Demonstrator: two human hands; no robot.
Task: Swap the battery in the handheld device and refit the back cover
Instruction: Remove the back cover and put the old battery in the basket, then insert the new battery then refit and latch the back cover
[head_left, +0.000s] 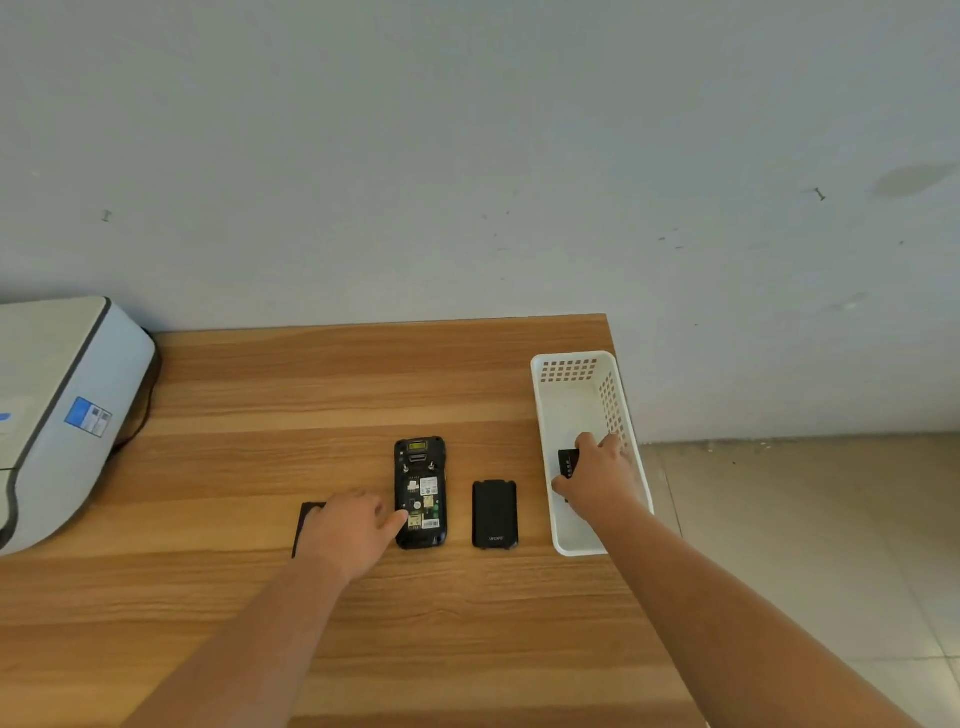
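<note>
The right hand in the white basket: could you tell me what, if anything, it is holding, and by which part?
The right hand grips a black battery inside the white basket, fingers curled round its near end; the contact end sticks out.

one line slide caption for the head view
Right hand grips a battery in the white basket; left hand steadies the open device.

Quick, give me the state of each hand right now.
Left hand: open, fingers resting against the side of the handheld device.
Right hand: closed around a black battery inside the white basket.
</note>
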